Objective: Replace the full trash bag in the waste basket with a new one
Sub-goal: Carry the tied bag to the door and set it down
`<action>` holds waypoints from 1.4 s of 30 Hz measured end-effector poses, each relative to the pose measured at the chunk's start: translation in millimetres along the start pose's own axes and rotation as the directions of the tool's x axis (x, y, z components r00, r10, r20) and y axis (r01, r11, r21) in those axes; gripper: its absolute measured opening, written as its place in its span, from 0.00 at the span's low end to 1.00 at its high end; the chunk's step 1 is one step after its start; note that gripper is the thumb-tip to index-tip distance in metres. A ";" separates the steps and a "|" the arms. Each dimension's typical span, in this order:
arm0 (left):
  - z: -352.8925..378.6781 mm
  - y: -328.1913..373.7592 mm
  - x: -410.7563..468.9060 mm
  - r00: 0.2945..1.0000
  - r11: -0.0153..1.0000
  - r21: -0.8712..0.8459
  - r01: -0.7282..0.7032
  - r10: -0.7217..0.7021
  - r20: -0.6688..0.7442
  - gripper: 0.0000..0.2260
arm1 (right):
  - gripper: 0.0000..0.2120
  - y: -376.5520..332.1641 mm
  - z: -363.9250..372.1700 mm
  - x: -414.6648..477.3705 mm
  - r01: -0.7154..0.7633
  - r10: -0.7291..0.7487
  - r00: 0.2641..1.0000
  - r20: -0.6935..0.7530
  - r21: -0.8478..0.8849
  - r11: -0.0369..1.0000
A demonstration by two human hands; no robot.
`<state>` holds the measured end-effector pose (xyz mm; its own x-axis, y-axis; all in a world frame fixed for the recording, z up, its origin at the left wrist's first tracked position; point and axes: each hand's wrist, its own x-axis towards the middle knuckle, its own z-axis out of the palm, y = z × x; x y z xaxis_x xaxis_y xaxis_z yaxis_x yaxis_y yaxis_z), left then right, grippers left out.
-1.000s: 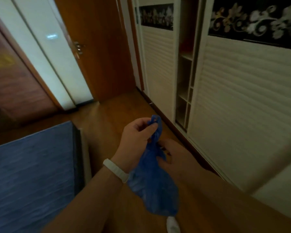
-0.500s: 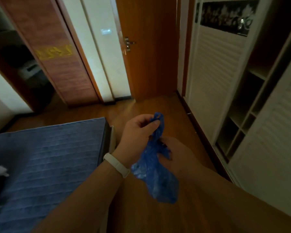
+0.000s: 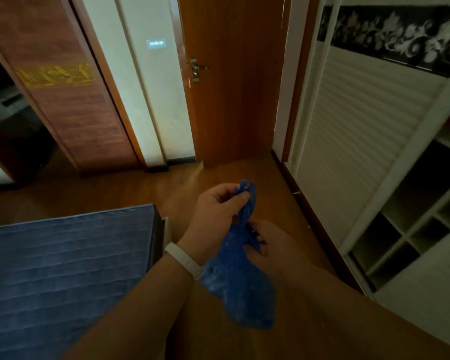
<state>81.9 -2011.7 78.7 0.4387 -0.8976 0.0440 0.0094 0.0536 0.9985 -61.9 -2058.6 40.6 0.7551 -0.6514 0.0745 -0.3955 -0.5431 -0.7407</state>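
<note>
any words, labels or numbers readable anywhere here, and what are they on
None can be read.
Small lit panel on the white wall: shows marks, too blurred to read.
Gold band on the brown sliding door: a leaf-like pattern, no letters that I can make out.
Blue bag held in both hands: no print visible.

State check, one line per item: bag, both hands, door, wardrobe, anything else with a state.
blue bag: off the floor, crumpled, not spread open, held by both hands
left hand: shut on the bag's top end
right hand: gripping the bag's middle
white wristband: on the left wrist
wooden door: appears shut
wardrobe sliding door: slid aside, shelves exposed on the right
waste basket: not in view
</note>
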 end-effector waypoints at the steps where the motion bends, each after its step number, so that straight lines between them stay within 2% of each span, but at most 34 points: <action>1: -8.5 1.3 14.3 1.000 1.000 0.002 -0.004 0.004 0.006 0.05 | 0.13 -0.7 1.2 16.7 0.009 -0.010 1.000 -0.001 -0.008 1.000; 8: -64.0 9.0 114.3 0.999 0.999 -0.003 -0.034 0.034 0.020 0.07 | 0.11 -7.5 11.6 134.6 -0.014 0.015 0.998 -0.065 0.012 1.000; 12: -87.0 4.4 163.9 1.000 1.000 -0.016 -0.015 0.016 0.016 0.07 | 0.09 -1.0 15.6 191.9 -0.008 0.007 0.999 -0.054 -0.019 1.000; 18: -112.3 -12.2 248.7 1.000 1.000 -0.006 0.014 -0.014 -0.013 0.06 | 0.12 33.7 26.7 279.6 0.065 -0.067 0.997 -0.039 -0.050 0.997; 24: -131.9 -24.4 351.6 0.994 0.999 0.011 0.039 -0.037 -0.106 0.06 | 0.13 72.7 20.3 394.0 0.179 -0.179 0.984 0.010 -0.062 0.982; 29: -134.3 -21.8 435.6 0.978 0.997 -0.004 0.076 -0.075 -0.193 0.09 | 0.20 101.5 3.4 485.7 0.198 -0.195 0.979 0.058 -0.063 0.978; 32: -133.6 -20.2 475.8 0.973 0.998 -0.010 0.064 -0.065 -0.219 0.08 | 0.18 113.3 -10.2 533.8 0.244 -0.239 0.969 0.066 -0.083 0.966; 35: -137.2 -18.1 510.4 0.964 0.997 -0.024 0.068 -0.072 -0.256 0.08 | 0.12 121.3 -16.4 575.1 0.287 -0.278 0.956 0.089 -0.118 0.951; 39: -148.6 -15.3 554.3 0.962 0.998 -0.021 0.052 -0.056 -0.266 0.08 | 0.18 132.4 -19.8 615.7 0.275 -0.267 0.959 0.092 -0.081 0.958; 42: -158.8 -21.9 586.0 0.964 0.998 -0.009 0.064 -0.064 -0.258 0.06 | 0.16 138.8 -19.9 645.5 0.276 -0.269 0.959 0.093 -0.075 0.958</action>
<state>481.4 -2469.4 77.6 0.6538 -0.7561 -0.0297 0.0457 0.0004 0.9990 360.2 -2565.0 -0.8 0.8788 -0.4293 0.2085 -0.2099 -0.7401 -0.6389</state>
